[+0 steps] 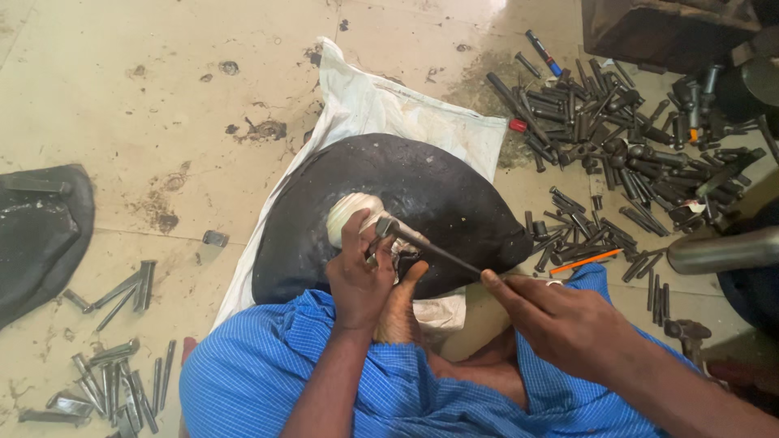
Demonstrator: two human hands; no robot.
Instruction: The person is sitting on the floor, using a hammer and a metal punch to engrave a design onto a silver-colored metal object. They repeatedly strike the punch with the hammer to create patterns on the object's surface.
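head view, looking down at a person seated on a pale tiled floor, blue checked cloth over the lap. the left hand has its fingers clamped around a small pale metal piece, pressing it onto a big dark rounded block near the middle of the scene; a bare foot rests against the block's near edge. the right hand has its fingers closed together on the near end of one thin dark rod tool, whose far tip meets the pale piece just beside the left thumb. the block sits on a white sack that sticks out beyond its far edge and down its left side. to the far left of the sack the floor is open, marked only by dark stains. at the far right lies a dense heap of dark metal punches, too many to count, reaching nearly to the block's right edge; one orange pencil lies at the heap's near edge. at the near left are two looser clusters of grey punches, also too tangled to count. one dark slab touches the left edge, and one grey pipe enters from the right edge.
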